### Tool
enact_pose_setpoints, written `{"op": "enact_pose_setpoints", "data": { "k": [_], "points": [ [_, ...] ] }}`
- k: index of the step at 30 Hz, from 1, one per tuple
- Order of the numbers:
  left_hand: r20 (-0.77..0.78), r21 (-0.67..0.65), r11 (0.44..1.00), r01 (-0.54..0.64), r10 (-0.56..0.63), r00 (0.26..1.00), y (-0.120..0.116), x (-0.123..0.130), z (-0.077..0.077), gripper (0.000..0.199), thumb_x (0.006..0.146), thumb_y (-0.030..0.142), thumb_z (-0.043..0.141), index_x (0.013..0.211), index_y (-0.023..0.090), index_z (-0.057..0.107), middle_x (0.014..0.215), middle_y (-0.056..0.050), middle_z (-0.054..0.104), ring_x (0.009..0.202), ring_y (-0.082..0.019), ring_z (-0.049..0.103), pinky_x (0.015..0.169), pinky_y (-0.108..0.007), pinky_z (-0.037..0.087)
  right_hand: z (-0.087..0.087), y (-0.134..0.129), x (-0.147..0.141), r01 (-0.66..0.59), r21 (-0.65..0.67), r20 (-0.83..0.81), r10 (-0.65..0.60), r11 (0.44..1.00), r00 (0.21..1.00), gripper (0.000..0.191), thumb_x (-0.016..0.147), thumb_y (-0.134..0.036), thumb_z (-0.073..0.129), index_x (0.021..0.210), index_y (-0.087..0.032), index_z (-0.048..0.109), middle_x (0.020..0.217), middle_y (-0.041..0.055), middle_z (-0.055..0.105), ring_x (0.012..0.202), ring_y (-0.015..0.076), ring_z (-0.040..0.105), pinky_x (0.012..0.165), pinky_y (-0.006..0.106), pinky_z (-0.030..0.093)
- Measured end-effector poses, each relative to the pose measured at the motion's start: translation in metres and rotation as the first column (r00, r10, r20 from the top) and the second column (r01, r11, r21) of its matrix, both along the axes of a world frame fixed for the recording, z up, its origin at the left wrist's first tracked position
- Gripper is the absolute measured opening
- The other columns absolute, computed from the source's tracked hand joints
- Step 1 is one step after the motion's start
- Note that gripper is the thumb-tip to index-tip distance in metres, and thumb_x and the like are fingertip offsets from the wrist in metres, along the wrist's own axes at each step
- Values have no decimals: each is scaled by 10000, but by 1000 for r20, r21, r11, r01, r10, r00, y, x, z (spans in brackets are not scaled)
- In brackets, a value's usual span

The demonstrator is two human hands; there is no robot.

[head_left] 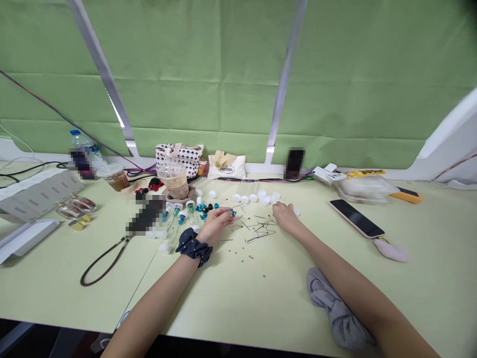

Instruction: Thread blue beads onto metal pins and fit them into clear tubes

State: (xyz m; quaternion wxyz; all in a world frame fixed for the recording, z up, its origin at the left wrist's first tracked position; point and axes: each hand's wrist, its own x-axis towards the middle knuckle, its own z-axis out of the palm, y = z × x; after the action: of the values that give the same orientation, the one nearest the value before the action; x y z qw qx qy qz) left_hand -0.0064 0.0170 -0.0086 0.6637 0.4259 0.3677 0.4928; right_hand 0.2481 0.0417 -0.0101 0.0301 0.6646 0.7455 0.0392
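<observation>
My left hand point(216, 223), with a dark dotted scrunchie point(194, 247) at its wrist, pinches a small blue piece point(233, 213) between thumb and fingertips. Just behind it lies a cluster of blue and black pieces point(204, 209). My right hand point(286, 217) is closed at the right edge of a scatter of thin metal rods point(261, 231), beside the white-capped tubes point(265, 199); what its fingers hold is too small to make out. Several tiny dark bits point(242, 254) lie on the pale table point(283, 308) in front of the rods.
A plastic drink cup point(174, 181) stands behind clear capped tubes point(173, 223). Left are a looped strap point(102, 278) and a white box point(40, 196). Right are a phone point(357, 219) and a plastic container point(367, 189). Grey cloth point(335, 311) lies by my right forearm.
</observation>
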Motion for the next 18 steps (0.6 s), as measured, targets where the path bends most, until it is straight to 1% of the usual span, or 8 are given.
{"op": "enact_pose_setpoints", "data": {
  "k": [3, 5, 7, 9, 11, 13, 15, 18],
  "points": [
    [8, 18, 1000, 13, -13, 1000, -1, 1, -1, 322, 672, 299, 726, 903, 122, 587, 804, -65, 664, 789, -180, 663, 800, -326, 494, 2, 0, -5, 9, 58, -73, -5, 998, 997, 190, 885, -73, 354, 956, -78, 530, 978, 183, 579, 904, 234, 570, 789, 350, 335],
    [17, 26, 999, 29, -29, 999, -1, 1, -2, 325, 670, 289, 732, 908, 124, 584, 836, -70, 667, 810, -188, 666, 823, -339, 491, 5, -3, -11, -21, 91, -270, 45, 996, 962, 159, 890, -103, 363, 936, -104, 515, 938, 153, 602, 851, 200, 583, 729, 295, 363],
    [31, 34, 998, 55, -56, 998, -2, 3, -4, 327, 663, 283, 738, 905, 127, 583, 857, -72, 672, 812, -192, 669, 838, -351, 488, 6, -8, -20, -93, 86, -534, 125, 992, 836, 146, 895, -166, 368, 872, -141, 510, 820, 91, 620, 729, 164, 588, 631, 252, 382],
    [35, 47, 995, 89, -91, 995, -4, 4, -5, 329, 662, 287, 739, 906, 128, 585, 861, -72, 677, 808, -193, 671, 847, -364, 485, 6, -16, -31, -199, 33, -748, 157, 979, 645, 177, 897, -261, 365, 831, -168, 500, 645, 17, 585, 568, 138, 561, 545, 238, 387],
    [16, 63, 990, 130, -131, 991, -5, 6, -6, 335, 661, 291, 738, 914, 128, 592, 868, -74, 681, 803, -191, 670, 844, -368, 485, 4, -23, -41, -306, -16, -889, 127, 952, 441, 197, 866, -353, 419, 805, -181, 493, 547, -30, 535, 490, 125, 541, 501, 230, 394],
    [-24, 81, 983, 165, -163, 986, -7, 7, -7, 346, 659, 293, 739, 928, 127, 599, 881, -80, 683, 799, -186, 666, 825, -360, 489, 1, -27, -48, -378, -33, -959, 77, 925, 273, 229, 815, -410, 497, 792, -181, 497, 536, -40, 538, 492, 120, 554, 508, 231, 418],
    [-61, 103, 979, 174, -169, 984, -7, 7, -7, 353, 653, 292, 743, 932, 124, 607, 882, -84, 685, 782, -175, 659, 800, -348, 493, -1, -29, -52, -416, -31, -985, 43, 909, 167, 257, 773, -424, 559, 799, -174, 508, 557, -31, 571, 528, 121, 578, 554, 244, 450],
    [-82, 135, 979, 151, -141, 987, -7, 7, -9, 336, 647, 286, 748, 908, 118, 620, 873, -85, 689, 759, -155, 648, 785, -325, 492, -2, -29, -52, -435, -34, -994, 15, 900, 108, 276, 735, -402, 618, 834, -164, 518, 592, -11, 613, 596, 135, 614, 600, 257, 469]
  ]
}}
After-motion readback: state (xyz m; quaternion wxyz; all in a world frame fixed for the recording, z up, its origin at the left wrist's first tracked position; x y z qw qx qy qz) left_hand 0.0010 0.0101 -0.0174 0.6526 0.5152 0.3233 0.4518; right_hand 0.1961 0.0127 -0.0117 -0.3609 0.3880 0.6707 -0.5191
